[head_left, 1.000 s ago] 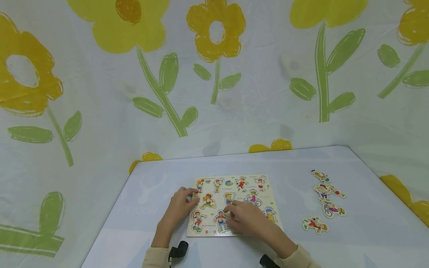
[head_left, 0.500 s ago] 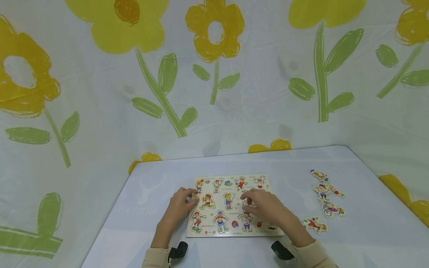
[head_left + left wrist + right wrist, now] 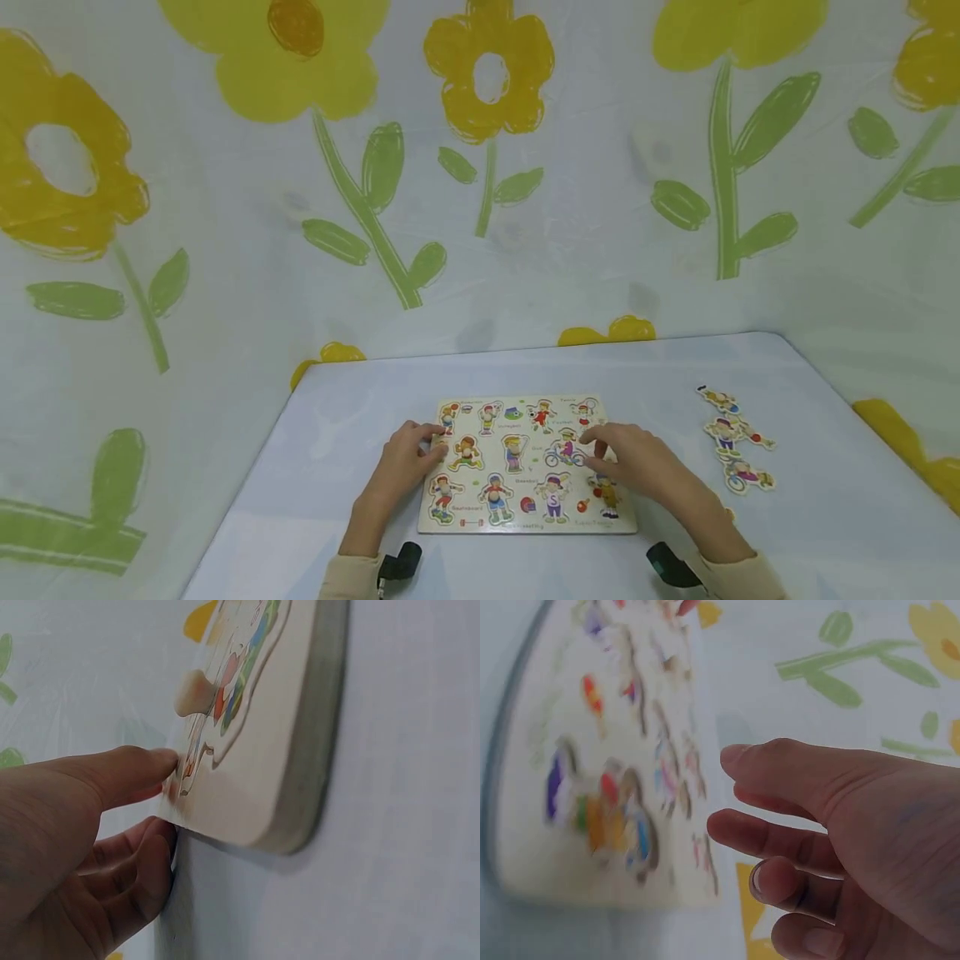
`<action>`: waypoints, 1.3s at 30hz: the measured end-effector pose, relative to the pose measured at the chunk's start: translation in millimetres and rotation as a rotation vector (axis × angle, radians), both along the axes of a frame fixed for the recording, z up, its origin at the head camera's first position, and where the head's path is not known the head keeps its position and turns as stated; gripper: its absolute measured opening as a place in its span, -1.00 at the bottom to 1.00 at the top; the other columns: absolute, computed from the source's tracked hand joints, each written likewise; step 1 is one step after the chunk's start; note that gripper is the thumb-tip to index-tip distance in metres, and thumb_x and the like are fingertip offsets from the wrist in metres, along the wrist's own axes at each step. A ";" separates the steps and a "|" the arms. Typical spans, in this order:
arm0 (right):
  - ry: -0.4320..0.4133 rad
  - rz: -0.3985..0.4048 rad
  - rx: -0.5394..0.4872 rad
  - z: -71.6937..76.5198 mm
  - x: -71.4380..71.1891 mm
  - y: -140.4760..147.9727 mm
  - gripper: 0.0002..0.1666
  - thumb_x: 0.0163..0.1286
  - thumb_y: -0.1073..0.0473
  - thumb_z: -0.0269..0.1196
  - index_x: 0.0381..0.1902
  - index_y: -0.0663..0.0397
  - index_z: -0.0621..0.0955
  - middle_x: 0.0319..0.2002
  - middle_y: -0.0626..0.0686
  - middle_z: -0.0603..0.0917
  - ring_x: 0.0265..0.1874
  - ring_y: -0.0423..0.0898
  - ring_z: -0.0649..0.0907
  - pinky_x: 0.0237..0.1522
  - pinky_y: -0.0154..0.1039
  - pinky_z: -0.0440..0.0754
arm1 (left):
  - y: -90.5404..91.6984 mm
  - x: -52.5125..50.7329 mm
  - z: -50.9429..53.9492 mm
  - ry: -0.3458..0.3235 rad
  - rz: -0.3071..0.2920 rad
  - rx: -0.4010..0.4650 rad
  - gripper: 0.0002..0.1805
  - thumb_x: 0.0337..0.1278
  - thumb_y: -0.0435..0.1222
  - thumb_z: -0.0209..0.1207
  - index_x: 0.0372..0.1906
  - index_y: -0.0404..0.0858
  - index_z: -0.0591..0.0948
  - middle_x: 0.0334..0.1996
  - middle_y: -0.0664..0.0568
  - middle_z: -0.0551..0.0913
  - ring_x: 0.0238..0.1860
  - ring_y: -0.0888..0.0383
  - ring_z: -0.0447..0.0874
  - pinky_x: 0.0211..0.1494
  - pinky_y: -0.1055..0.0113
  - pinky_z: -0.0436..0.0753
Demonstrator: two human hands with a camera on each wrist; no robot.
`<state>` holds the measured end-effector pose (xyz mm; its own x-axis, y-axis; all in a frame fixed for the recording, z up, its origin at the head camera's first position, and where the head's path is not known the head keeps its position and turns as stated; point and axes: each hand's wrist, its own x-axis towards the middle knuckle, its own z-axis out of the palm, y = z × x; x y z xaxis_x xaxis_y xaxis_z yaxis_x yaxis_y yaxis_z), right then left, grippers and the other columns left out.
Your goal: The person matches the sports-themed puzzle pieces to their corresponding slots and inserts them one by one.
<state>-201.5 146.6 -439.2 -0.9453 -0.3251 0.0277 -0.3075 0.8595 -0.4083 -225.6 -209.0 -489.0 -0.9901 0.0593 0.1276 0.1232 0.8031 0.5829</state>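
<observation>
You had one board [image 3: 492, 454], four loose pieces [image 3: 725, 434] and part of a fifth, the board lying top edge away from you, long axis left-to-right, left edge pinched in your left hand [image 3: 405, 458], right edge near your relaxed, unladen right hand [image 3: 630, 454], on a white table [image 3: 315, 433] before a flowered backdrop [image 3: 570, 200].

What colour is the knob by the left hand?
The knob is light tan; the left wrist view shows it best.

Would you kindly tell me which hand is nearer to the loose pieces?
The right hand: it is at the board's right side, left of the loose pieces. The left hand is farther away, at the board's left edge.
</observation>
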 end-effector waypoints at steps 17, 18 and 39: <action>0.039 -0.102 0.189 -18.2 33.8 74.2 -0.68 0.12 0.02 0.45 -0.14 -0.20 0.67 -0.46 -0.27 0.52 -0.55 -0.30 0.38 -0.52 -0.40 0.33 | -0.7 -0.2 1.1 0.000 0.013 -0.005 -0.64 0.16 -0.16 0.32 0.06 -0.11 0.68 -0.19 -0.01 0.57 -0.39 0.22 0.40 -0.38 0.44 0.42; 0.051 -0.099 0.189 -18.8 35.2 77.3 -0.68 0.12 0.02 0.45 -0.15 -0.20 0.67 -0.47 -0.27 0.51 -0.55 -0.31 0.37 -0.52 -0.40 0.32 | -0.8 -0.3 1.0 0.007 0.006 -0.006 -0.64 0.15 -0.16 0.32 0.06 -0.13 0.68 -0.19 -0.02 0.58 -0.40 0.22 0.40 -0.39 0.43 0.42; 0.051 -0.122 0.193 -28.8 51.1 113.6 -0.80 0.09 0.05 0.46 -0.46 -0.26 0.59 -0.53 -0.24 0.47 -0.56 -0.37 0.34 -0.52 -0.40 0.35 | -0.2 -0.5 -2.6 0.024 -0.006 0.008 -0.64 0.15 -0.16 0.33 0.05 -0.15 0.69 -0.19 -0.05 0.60 -0.42 0.23 0.43 -0.41 0.45 0.43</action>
<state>-150.4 260.2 -468.1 -0.9768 -0.2126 0.0253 -0.2130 0.9521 -0.2194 -226.1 -209.2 -491.7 -0.9864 0.0643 0.1514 0.1420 0.7975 0.5864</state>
